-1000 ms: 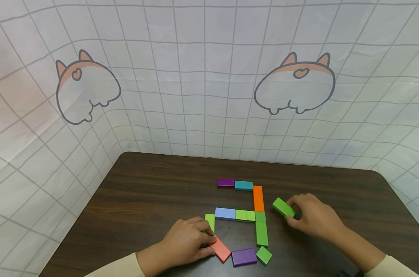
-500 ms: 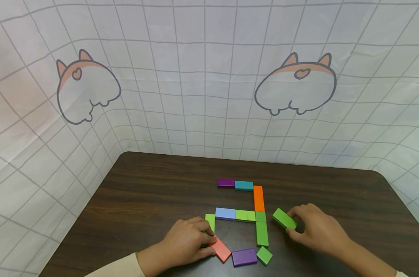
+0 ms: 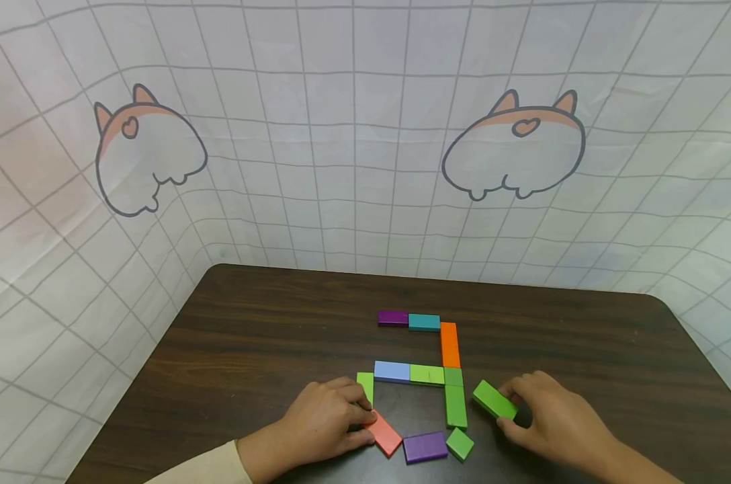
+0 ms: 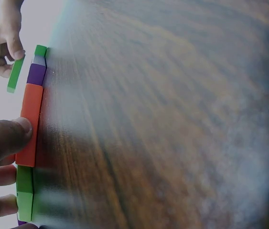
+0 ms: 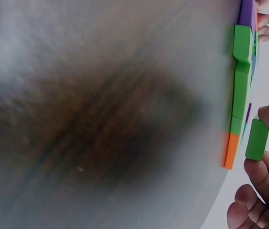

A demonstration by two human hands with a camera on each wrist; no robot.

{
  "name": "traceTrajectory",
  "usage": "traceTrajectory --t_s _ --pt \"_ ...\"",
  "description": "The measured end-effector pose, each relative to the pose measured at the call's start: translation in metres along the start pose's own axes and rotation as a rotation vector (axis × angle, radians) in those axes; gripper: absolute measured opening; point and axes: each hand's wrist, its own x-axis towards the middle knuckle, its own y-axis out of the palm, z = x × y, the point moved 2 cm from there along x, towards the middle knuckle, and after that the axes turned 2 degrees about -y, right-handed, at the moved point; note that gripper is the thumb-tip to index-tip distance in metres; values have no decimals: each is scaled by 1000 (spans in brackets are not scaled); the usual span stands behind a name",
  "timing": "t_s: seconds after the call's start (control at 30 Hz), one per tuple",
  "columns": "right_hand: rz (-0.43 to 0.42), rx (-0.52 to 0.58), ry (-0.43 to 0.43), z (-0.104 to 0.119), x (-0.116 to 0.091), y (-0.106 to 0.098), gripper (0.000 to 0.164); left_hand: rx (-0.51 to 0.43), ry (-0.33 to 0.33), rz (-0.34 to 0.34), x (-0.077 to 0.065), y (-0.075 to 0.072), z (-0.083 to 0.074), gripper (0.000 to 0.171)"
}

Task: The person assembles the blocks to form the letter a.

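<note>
My left hand [image 3: 324, 418] holds a coral-red block [image 3: 383, 433] lying on the table, thumb on its near side; the other fingers reach to a light green block [image 3: 365, 386] behind it. To the right, my right hand [image 3: 549, 413] pinches a green block [image 3: 494, 399] by one end between thumb and fingers. The right wrist view shows that same green block [image 5: 257, 139] raised off the tabletop. Between the hands lie a purple block [image 3: 425, 448] and a small green block [image 3: 459, 444], set at an angle.
More flat blocks form a connected line: dark purple [image 3: 393, 318], teal [image 3: 424, 323], orange [image 3: 449, 345], blue [image 3: 392, 372], and several greens. The dark wooden table [image 3: 269, 323] ends at a white gridded curtain [image 3: 335, 168] on the back and sides.
My right hand has moved toward the near edge with the green block in its grip, from beside the orange block to beside the long green one. My left hand stays in place.
</note>
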Motion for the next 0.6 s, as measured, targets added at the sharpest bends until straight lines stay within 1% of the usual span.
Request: traceTrajectory --t_s 0.13,0.37,0.6 --pt "23 12 15 2 -4 3 32 4 2 -4 0 0 0 21" --pt "37 35 1 5 -11 5 31 6 4 -7 0 0 0 21" --pt "57 67 -62 6 -19 8 33 5 6 -9 1 0 0 21"
